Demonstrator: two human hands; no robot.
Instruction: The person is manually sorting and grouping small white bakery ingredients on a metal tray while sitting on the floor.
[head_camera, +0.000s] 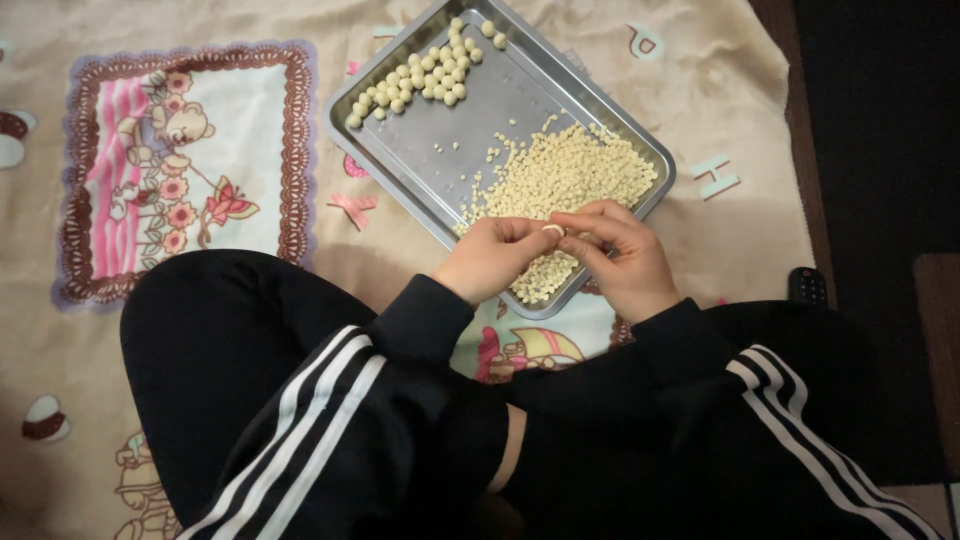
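A rectangular metal tray (600, 110) lies tilted on a printed cloth. A heap of small pale yellow pieces (565, 175) fills its near right part. Larger round pale balls (420, 75) are grouped at its far left corner. My left hand (492, 258) and my right hand (620, 258) meet over the tray's near edge. Together their fingertips pinch one small pale piece (553, 230). Both arms wear black sleeves.
The beige cloth (190, 160) with cartoon prints covers the floor. My legs in black trousers with white stripes (300, 420) are crossed below the tray. A dark remote control (807, 286) lies at the cloth's right edge, beside dark flooring.
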